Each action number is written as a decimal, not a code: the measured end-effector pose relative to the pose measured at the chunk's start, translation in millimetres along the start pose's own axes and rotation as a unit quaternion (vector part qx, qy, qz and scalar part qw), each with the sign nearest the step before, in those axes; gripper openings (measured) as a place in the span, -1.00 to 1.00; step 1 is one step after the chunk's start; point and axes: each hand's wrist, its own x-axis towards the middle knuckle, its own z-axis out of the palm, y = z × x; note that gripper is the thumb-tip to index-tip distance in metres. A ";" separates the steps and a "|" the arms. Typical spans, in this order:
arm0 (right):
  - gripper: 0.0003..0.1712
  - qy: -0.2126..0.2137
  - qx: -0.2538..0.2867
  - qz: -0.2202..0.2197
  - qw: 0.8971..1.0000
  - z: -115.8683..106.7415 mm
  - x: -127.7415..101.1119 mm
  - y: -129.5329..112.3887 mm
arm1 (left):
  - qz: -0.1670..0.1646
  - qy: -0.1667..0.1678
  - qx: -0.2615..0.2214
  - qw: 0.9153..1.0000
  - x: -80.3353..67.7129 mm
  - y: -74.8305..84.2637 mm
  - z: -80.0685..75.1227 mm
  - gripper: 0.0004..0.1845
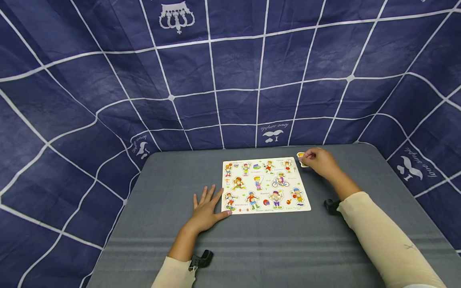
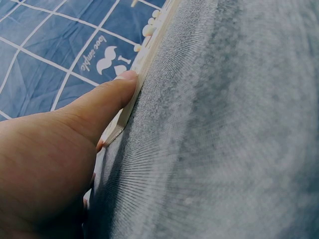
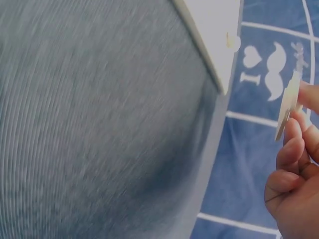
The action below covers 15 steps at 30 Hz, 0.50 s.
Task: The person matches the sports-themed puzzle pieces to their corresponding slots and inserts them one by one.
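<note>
A white puzzle board (image 1: pixel 265 185) with several cartoon sport figures lies on the grey table (image 1: pixel 273 248). My left hand (image 1: pixel 206 209) lies flat on the table with fingers spread, and its thumb (image 2: pixel 107 97) presses the board's near left edge (image 2: pixel 130 101). My right hand (image 1: pixel 318 161) is just past the board's far right corner (image 3: pixel 219 74) and pinches a small flat puzzle piece (image 1: pixel 301 158) between its fingertips (image 3: pixel 294 142). In the right wrist view the piece (image 3: pixel 287 103) shows edge-on, lifted off the table.
A dark blue cloth with white grid lines (image 1: pixel 230 76) hangs behind and around the table. Cream sleeves cover both forearms, with a black camera mount on each wrist (image 1: pixel 200 260) (image 1: pixel 330 206).
</note>
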 end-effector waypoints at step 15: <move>-0.81 -0.005 0.011 -0.039 0.999 12.2 -10.4 -33.1 | -0.001 0.001 0.006 1.000 0.6 0.0 0.3 0.00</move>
